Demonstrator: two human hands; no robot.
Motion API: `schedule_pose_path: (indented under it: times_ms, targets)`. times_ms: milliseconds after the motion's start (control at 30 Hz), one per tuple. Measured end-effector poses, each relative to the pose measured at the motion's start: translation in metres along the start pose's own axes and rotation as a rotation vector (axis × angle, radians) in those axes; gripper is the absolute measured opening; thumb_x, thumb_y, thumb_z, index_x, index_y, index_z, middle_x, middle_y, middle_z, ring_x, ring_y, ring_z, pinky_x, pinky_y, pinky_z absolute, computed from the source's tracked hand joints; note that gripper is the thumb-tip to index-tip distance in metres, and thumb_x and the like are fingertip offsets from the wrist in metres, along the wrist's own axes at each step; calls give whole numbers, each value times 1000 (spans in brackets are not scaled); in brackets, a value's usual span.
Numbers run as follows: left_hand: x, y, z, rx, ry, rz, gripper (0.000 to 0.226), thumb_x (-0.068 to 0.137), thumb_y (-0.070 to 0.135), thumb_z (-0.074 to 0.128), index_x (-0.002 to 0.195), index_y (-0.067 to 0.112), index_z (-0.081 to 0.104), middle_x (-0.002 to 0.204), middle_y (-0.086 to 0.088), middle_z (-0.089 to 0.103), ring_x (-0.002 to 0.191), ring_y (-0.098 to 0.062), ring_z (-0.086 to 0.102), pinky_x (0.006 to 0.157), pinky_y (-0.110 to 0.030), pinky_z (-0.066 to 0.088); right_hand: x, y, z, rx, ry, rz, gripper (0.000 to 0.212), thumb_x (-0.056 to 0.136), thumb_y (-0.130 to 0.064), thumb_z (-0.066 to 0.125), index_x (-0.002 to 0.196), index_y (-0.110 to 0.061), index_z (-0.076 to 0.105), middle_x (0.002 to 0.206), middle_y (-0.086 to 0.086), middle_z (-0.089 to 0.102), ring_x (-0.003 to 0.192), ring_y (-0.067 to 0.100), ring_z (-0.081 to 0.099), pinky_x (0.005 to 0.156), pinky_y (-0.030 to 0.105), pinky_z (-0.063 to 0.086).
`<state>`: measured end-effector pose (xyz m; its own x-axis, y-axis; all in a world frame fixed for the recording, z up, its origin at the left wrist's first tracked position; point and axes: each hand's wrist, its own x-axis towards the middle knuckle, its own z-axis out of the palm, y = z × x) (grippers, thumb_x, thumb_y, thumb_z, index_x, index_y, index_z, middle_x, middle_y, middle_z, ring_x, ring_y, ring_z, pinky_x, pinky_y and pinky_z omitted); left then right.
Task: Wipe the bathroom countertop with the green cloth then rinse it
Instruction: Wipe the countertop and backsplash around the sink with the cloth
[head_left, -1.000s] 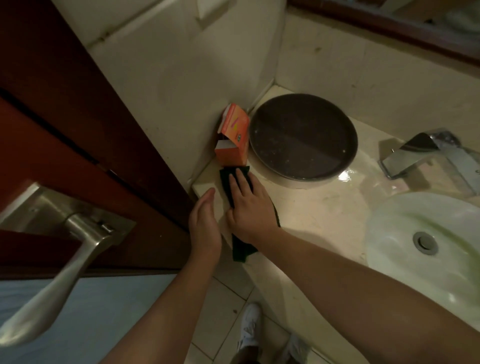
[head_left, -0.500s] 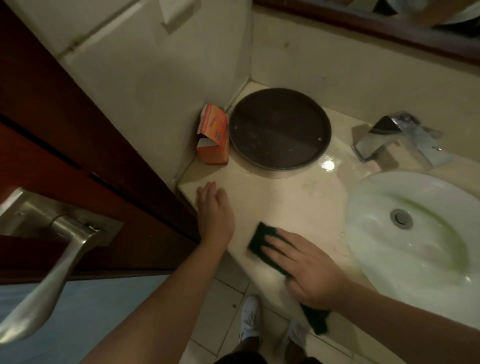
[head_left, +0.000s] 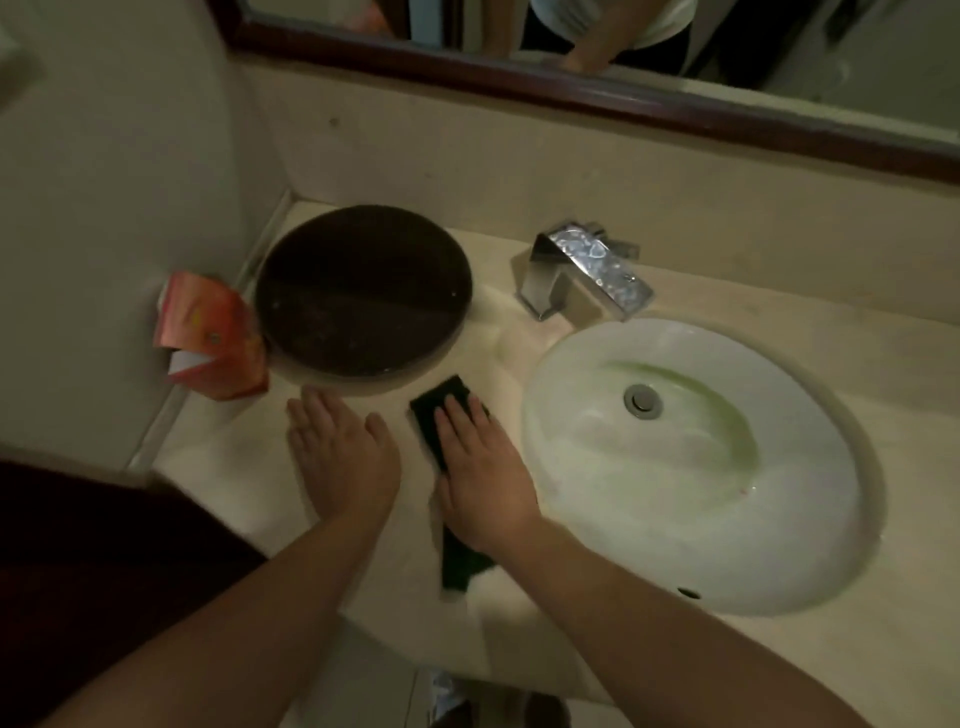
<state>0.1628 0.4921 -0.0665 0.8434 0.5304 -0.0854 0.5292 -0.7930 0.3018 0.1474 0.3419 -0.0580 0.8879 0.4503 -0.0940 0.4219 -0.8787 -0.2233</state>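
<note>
The dark green cloth (head_left: 435, 415) lies flat on the beige countertop (head_left: 249, 457), between the round dark tray and the sink. My right hand (head_left: 480, 467) presses down on the cloth with flat fingers; the cloth shows beyond the fingertips and again under the wrist. My left hand (head_left: 340, 452) rests flat on the counter just left of it, fingers spread, holding nothing. The white oval sink (head_left: 691, 467) lies to the right, with a chrome faucet (head_left: 587, 273) behind it.
A round dark tray (head_left: 363, 291) sits at the back left of the counter. An orange carton (head_left: 208, 338) leans against the left wall beside it. A wood-framed mirror (head_left: 571, 88) runs along the back. The counter's front edge and floor tiles lie below my arms.
My right hand has slid the cloth from the counter's front edge back toward the tray. The view has swung right, so the door and its handle have left the frame.
</note>
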Motion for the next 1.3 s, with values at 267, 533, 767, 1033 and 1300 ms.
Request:
schedule_pose_path:
  times_ms: [267, 533, 767, 1033, 1300]
  targets:
    - [2, 4, 5, 211, 11, 47, 68, 94, 31, 40, 144, -12, 25, 152, -28, 27, 140, -42, 24, 115, -50, 25, 81, 82, -24, 79, 99, 67, 57, 98, -27, 41, 151, -9, 31, 158, 11, 28, 147, 32, 18, 117, 31, 1]
    - [1, 3, 2, 186, 17, 56, 69, 93, 29, 42, 146, -10, 22, 154, -27, 24, 142, -41, 21, 117, -51, 22, 84, 141, -35, -52, 78, -85, 63, 79, 8, 61, 140, 0, 46, 148, 20, 43, 139, 37, 38, 114, 38, 18]
    - [2, 1, 5, 162, 17, 71, 68, 94, 30, 42, 146, -9, 20, 155, -27, 21, 143, -42, 18, 118, -51, 19, 66, 196, -53, -236, 97, -145, 70, 69, 12, 54, 136, -5, 54, 141, 13, 53, 106, 37, 65, 80, 41, 56]
    - [2, 3, 3, 173, 19, 72, 68, 94, 29, 43, 145, -11, 23, 153, -28, 25, 141, -43, 21, 116, -52, 23, 72, 235, -96, 25, 108, 461, 57, 90, 3, 50, 145, -9, 40, 145, 16, 46, 122, 34, 52, 97, 37, 44]
    - [-16, 14, -8, -164, 9, 95, 65, 91, 20, 53, 147, 1, 26, 155, -18, 23, 142, -36, 23, 115, -48, 26, 10, 205, -132, 953, 328, 776, 58, 86, 8, 41, 135, -19, 56, 126, 4, 59, 111, 26, 59, 101, 42, 49]
